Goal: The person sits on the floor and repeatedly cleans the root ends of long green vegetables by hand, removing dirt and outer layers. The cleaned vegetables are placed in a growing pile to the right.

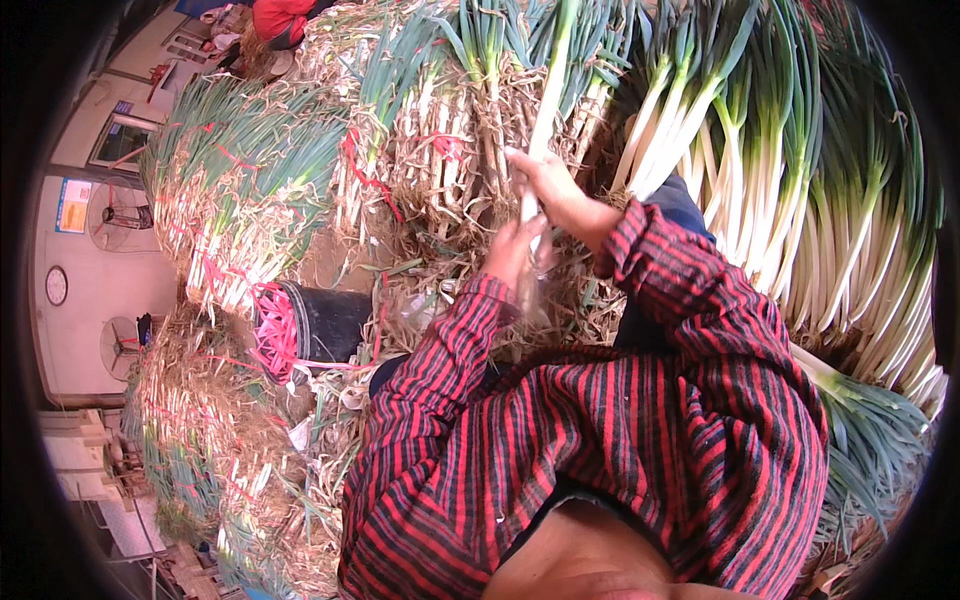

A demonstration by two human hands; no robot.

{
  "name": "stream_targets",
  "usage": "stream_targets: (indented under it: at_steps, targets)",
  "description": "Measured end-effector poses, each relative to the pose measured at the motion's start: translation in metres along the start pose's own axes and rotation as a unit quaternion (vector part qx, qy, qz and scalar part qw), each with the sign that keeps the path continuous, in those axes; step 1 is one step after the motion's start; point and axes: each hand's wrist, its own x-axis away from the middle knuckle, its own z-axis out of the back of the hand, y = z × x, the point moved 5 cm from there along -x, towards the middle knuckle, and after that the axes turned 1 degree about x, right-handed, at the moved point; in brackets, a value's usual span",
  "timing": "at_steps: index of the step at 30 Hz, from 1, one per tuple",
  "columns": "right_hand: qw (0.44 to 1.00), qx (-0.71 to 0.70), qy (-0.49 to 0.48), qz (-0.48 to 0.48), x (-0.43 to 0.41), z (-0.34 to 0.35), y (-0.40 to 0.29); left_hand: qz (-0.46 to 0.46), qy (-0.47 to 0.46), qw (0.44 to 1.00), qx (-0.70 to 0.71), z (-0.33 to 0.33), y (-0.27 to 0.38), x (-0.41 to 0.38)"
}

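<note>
A long green onion [553, 97] with a white stalk stretches away from my body, its root end blurred among loose dry leaves. My right hand [559, 187] is wrapped around the white shank. Closer to the root end, my left hand [514, 249] has its fingers on the same stalk; motion blur hides their exact grip. To my right lie peeled green onions [757, 195] with clean white stalks. Beyond my hands are untrimmed green onions [446, 157] with dry brown skins, some tied with red strips.
A black bucket [330, 322] of pink plastic strips [276, 330] lies tipped to my left. Stacked onion bundles [247, 165] fill the left side. Peeled skins [420, 289] litter the floor. A person in red [279, 21] is at the far left. Wall fans [112, 215] stand beyond.
</note>
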Motion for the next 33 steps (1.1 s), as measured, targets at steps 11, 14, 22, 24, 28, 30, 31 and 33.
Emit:
stream_targets:
  at_steps: [11, 14, 22, 24, 28, 30, 31, 33]
  targets:
    - [0.924, 0.210, 0.208, 0.245, -0.031, 0.060, -0.088, -0.079, 0.045, 0.928, -0.362, 0.001, -0.045, 0.103]
    - [0.921, 0.236, 0.170, 0.258, -0.041, 0.076, -0.114, -0.114, 0.141, 0.912, -0.367, 0.037, -0.055, 0.138]
    - [0.753, 0.428, 0.425, 0.262, -0.036, 0.246, -0.196, 0.099, 0.024, 0.772, -0.627, 0.114, -0.089, 0.077]
    - [0.651, 0.550, 0.519, 0.066, -0.033, 0.290, -0.180, -0.027, 0.084, 0.898, -0.431, 0.147, -0.079, 0.004]
    - [0.506, 0.687, 0.510, 0.112, -0.030, 0.283, -0.171, -0.036, 0.185, 0.947, -0.259, 0.230, -0.103, -0.147]
    - [0.671, 0.632, 0.344, 0.178, -0.042, 0.247, -0.167, -0.117, 0.233, 0.941, -0.217, 0.254, -0.116, -0.199]
    - [0.730, 0.615, 0.238, 0.180, -0.045, 0.223, -0.159, -0.072, 0.262, 0.914, -0.302, 0.266, -0.122, -0.217]
    - [0.748, 0.639, 0.081, 0.156, -0.040, 0.174, -0.141, 0.087, 0.237, 0.906, -0.340, 0.270, -0.140, -0.242]
